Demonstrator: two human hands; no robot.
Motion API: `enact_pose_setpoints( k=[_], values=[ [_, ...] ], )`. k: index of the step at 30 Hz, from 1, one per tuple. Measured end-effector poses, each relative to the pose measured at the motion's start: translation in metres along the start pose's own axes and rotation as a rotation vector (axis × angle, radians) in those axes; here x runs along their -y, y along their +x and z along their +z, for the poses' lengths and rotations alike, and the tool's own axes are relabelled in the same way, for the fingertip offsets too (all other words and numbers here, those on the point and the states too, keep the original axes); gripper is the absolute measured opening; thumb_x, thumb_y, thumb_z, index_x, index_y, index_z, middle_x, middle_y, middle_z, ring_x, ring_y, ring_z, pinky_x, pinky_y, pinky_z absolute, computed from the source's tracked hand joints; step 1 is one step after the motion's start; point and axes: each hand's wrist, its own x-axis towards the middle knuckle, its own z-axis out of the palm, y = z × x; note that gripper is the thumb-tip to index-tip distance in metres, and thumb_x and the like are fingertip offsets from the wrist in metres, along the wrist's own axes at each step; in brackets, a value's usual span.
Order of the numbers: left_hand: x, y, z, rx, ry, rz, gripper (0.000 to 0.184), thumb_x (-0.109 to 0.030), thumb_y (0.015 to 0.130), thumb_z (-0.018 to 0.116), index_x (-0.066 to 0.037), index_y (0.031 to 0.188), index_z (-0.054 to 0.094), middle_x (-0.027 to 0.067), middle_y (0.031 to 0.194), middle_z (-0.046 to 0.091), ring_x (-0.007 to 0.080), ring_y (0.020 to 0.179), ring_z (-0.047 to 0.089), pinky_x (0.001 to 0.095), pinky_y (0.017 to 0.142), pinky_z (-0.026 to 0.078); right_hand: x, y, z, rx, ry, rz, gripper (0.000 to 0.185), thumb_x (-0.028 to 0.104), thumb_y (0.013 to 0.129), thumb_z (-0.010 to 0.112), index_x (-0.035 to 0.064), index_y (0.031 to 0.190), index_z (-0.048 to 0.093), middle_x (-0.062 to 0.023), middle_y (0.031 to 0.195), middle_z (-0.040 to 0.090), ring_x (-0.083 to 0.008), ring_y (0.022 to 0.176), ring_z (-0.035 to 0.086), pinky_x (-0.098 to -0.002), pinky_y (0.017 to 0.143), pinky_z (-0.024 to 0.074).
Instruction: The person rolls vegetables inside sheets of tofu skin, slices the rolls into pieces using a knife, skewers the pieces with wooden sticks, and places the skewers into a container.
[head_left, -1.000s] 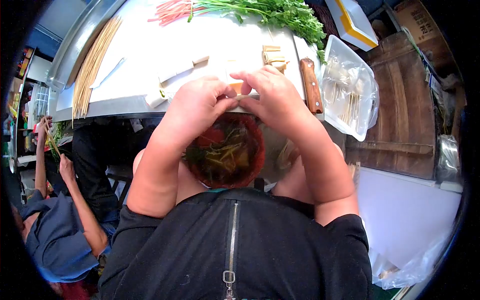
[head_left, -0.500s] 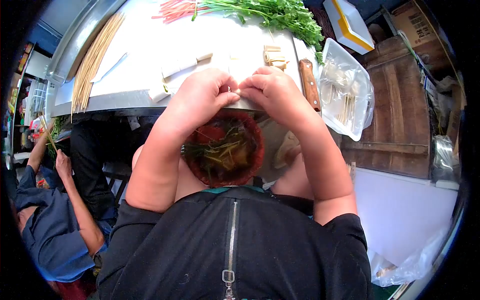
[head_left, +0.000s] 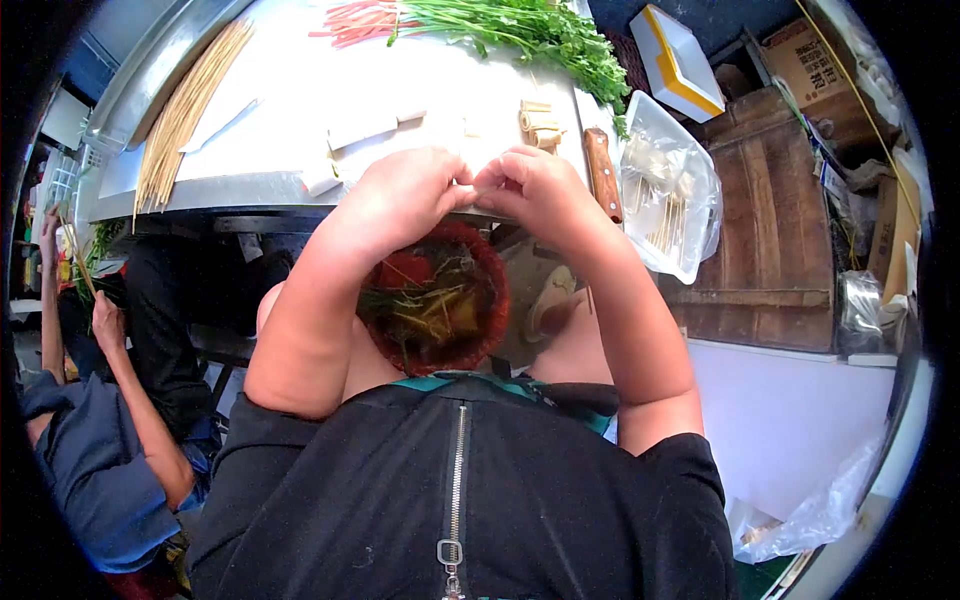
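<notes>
My left hand and my right hand meet at the front edge of the white board. Their fingers are pinched together; what lies between them is too small to make out. Rolled pale pieces sit just beyond my right hand, and a wooden-handled knife lies to their right. White rolls are behind my left hand. Many thin skewers lie at the board's left. Green leafy stalks and pink strips are at the back.
Below my hands is a red basket holding scraps. A clear-lined white tray with skewered pieces stands right of the board, near a white and yellow box. At the left, another person holds thin sticks.
The view has shifted slightly, and the tray and knife appear further left. My fingers, more spread a second ago, are now closer together. The other person's hands have moved.
</notes>
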Motion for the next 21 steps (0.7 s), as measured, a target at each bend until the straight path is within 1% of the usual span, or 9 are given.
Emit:
enact_pose_setpoints(
  k=[3, 5, 9, 11, 14, 16, 17, 19, 21],
  values=[
    [0.0, 0.0, -0.001, -0.024, -0.011, -0.003, 0.021, -0.019, 0.084, 0.07, -0.003, 0.095, 0.063, 0.0159, 0.088, 0.062, 0.0352, 0.085, 0.062, 0.0417, 0.076, 0.05, -0.001, 0.002, -0.001, -0.022, 0.015, -0.001, 0.012, 0.012, 0.083, 0.072, 0.0043, 0.091, 0.071, -0.016, 0.089, 0.066, -0.0335, 0.085, 0.066, -0.0388, 0.077, 0.0533],
    [-0.002, -0.001, -0.001, -0.134, -0.173, -0.025, 0.022, -0.017, 0.082, 0.071, -0.003, 0.096, 0.062, 0.016, 0.089, 0.062, 0.0345, 0.086, 0.062, 0.0407, 0.076, 0.05, -0.004, 0.007, -0.001, -0.045, -0.012, -0.027, 0.011, 0.012, 0.084, 0.071, 0.0046, 0.091, 0.072, -0.0159, 0.089, 0.066, -0.0335, 0.084, 0.066, -0.0388, 0.077, 0.0532],
    [-0.001, 0.003, 0.003, -0.099, -0.102, -0.027, 0.019, -0.017, 0.084, 0.07, -0.003, 0.096, 0.063, 0.0166, 0.09, 0.061, 0.0346, 0.087, 0.062, 0.0409, 0.076, 0.05, -0.007, 0.009, 0.001, -0.046, -0.057, -0.045, 0.013, 0.013, 0.084, 0.071, 0.004, 0.093, 0.072, -0.0156, 0.09, 0.065, -0.0343, 0.084, 0.064, -0.04, 0.078, 0.053],
    [0.003, 0.005, 0.009, -0.184, -0.045, 0.007, 0.018, -0.017, 0.086, 0.069, -0.004, 0.098, 0.064, 0.0165, 0.091, 0.061, 0.0347, 0.087, 0.062, 0.0413, 0.077, 0.05, -0.004, 0.008, 0.0, -0.046, -0.051, -0.036, 0.014, 0.012, 0.083, 0.071, 0.0036, 0.095, 0.071, -0.0157, 0.093, 0.065, -0.0347, 0.084, 0.064, -0.0403, 0.078, 0.0529],
    [0.0, 0.008, 0.009, -0.168, 0.026, -0.047, 0.018, -0.018, 0.088, 0.067, -0.005, 0.099, 0.065, 0.0166, 0.093, 0.061, 0.0345, 0.087, 0.062, 0.0412, 0.077, 0.05, 0.004, 0.006, -0.001, -0.146, 0.001, 0.043, 0.019, 0.01, 0.083, 0.072, 0.0033, 0.1, 0.07, -0.0166, 0.098, 0.064, -0.0358, 0.085, 0.064, -0.041, 0.08, 0.0526],
    [0.001, 0.012, 0.009, -0.173, 0.035, -0.051, 0.018, -0.019, 0.088, 0.068, -0.007, 0.1, 0.065, 0.0152, 0.095, 0.062, 0.034, 0.09, 0.063, 0.0416, 0.08, 0.051, -0.003, 0.008, 0.002, -0.116, -0.118, 0.051, 0.024, 0.008, 0.082, 0.072, 0.0038, 0.105, 0.069, -0.0173, 0.102, 0.063, -0.0359, 0.088, 0.064, -0.0408, 0.081, 0.0527],
    [0.001, 0.013, 0.008, -0.18, 0.046, -0.057, 0.018, -0.02, 0.087, 0.068, -0.008, 0.1, 0.065, 0.0139, 0.097, 0.063, 0.0335, 0.093, 0.064, 0.042, 0.082, 0.051, -0.006, 0.01, 0.002, -0.119, -0.12, 0.051, 0.024, 0.008, 0.082, 0.072, 0.0038, 0.105, 0.069, -0.0173, 0.102, 0.063, -0.0359, 0.088, 0.064, -0.0408, 0.081, 0.0527],
    [0.0, 0.014, 0.006, -0.225, -0.009, -0.048, 0.019, -0.019, 0.087, 0.068, -0.009, 0.102, 0.066, 0.014, 0.098, 0.064, 0.0336, 0.093, 0.064, 0.0419, 0.082, 0.051, -0.01, 0.013, 0.001, -0.16, -0.138, -0.067, 0.017, 0.009, 0.084, 0.07, 0.0035, 0.1, 0.069, -0.0171, 0.1, 0.063, -0.0361, 0.089, 0.065, -0.0409, 0.082, 0.0527],
    [0.001, 0.014, 0.006, -0.268, -0.066, -0.04, 0.02, -0.018, 0.086, 0.068, -0.009, 0.103, 0.066, 0.0141, 0.098, 0.064, 0.0338, 0.094, 0.064, 0.0418, 0.082, 0.052, -0.01, 0.016, 0.001, -0.158, -0.149, -0.031, 0.016, 0.008, 0.084, 0.07, 0.0034, 0.099, 0.069, -0.0162, 0.099, 0.064, -0.0351, 0.091, 0.065, -0.0396, 0.082, 0.0522]
  ],
)
